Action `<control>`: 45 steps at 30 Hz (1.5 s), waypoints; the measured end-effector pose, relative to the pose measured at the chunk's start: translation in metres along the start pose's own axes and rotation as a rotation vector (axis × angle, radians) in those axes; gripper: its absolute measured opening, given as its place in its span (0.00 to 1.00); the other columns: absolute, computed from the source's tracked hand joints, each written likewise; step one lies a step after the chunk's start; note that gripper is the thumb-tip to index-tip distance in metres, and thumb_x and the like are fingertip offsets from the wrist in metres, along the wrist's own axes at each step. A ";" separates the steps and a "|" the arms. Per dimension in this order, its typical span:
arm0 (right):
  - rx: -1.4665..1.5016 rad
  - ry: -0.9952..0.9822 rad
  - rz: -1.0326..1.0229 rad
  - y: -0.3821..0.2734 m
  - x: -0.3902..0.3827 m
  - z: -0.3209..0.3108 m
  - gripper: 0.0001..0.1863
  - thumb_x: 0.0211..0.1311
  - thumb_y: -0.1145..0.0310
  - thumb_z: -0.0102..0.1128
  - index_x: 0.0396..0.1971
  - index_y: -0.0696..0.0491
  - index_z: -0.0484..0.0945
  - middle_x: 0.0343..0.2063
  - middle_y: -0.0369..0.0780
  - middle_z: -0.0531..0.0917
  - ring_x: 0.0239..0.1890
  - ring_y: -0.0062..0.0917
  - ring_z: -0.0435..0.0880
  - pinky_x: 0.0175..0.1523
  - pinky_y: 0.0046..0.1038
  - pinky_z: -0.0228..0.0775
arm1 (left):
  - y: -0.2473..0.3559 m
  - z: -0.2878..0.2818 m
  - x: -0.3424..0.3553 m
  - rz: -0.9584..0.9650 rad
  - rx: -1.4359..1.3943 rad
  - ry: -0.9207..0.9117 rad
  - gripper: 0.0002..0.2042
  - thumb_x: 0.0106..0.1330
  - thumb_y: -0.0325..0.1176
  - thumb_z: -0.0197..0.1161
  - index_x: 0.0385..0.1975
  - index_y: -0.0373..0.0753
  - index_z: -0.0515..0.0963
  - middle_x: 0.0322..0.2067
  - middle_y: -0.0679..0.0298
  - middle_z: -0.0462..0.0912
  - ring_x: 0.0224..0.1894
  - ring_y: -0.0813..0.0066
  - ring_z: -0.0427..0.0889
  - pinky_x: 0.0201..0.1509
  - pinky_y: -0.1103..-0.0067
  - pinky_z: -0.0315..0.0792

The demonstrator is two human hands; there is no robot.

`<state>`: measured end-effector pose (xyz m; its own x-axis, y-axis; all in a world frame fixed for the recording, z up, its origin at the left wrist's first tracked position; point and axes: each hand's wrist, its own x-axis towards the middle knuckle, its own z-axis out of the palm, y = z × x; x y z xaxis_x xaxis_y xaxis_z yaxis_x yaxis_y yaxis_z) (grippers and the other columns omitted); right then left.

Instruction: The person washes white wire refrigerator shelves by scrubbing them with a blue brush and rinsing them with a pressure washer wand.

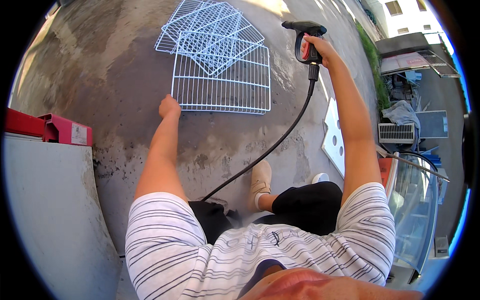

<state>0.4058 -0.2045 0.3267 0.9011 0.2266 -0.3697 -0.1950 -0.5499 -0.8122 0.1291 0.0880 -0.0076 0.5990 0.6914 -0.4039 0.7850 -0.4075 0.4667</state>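
Observation:
A white wire rack [220, 95] is held at its near left corner by my left hand [170, 106], whose fingers are closed on the frame. Beyond it, more white wire racks [200, 22] overlap in a fanned pile on the ground. At the upper right, my right hand [320, 49] grips a black spray gun [309, 27] with a red trigger, its nozzle pointing left above the ground. From the gun's handle a black hose [272, 146] curves down and left past my legs. No water jet shows at the nozzle.
The concrete ground [130, 75] has dark wet patches. A pale cabinet [50, 195] with a red part on top stands at my left. On the right lie a white panel with round holes [333, 131], a curved glass case [412, 210] and piled scrap near a grass strip [369, 50].

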 end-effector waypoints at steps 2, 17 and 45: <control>-0.007 -0.102 0.100 0.002 -0.014 0.008 0.14 0.59 0.63 0.61 0.35 0.59 0.75 0.26 0.41 0.81 0.26 0.26 0.83 0.32 0.29 0.80 | -0.008 -0.003 0.003 0.012 0.009 -0.001 0.11 0.65 0.32 0.51 0.42 0.39 0.76 0.44 0.52 0.81 0.48 0.52 0.80 0.49 0.62 0.75; 0.046 -0.204 0.170 0.037 -0.046 0.029 0.15 0.59 0.64 0.62 0.39 0.58 0.73 0.27 0.41 0.81 0.26 0.24 0.83 0.29 0.28 0.79 | -0.014 0.006 0.015 -0.058 -0.095 -0.043 0.12 0.62 0.33 0.52 0.44 0.41 0.76 0.47 0.52 0.80 0.51 0.51 0.78 0.52 0.63 0.73; -0.079 -0.192 -0.242 0.030 -0.054 0.127 0.16 0.56 0.69 0.63 0.41 0.57 0.70 0.25 0.39 0.80 0.23 0.22 0.80 0.30 0.24 0.75 | -0.031 0.050 0.046 -0.260 -0.488 -0.152 0.22 0.52 0.37 0.73 0.47 0.38 0.77 0.46 0.59 0.82 0.48 0.65 0.81 0.50 0.74 0.73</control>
<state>0.3019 -0.1314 0.2647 0.8266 0.5018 -0.2549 0.0535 -0.5209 -0.8519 0.1400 0.1028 -0.0799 0.4402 0.6240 -0.6456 0.7671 0.1123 0.6316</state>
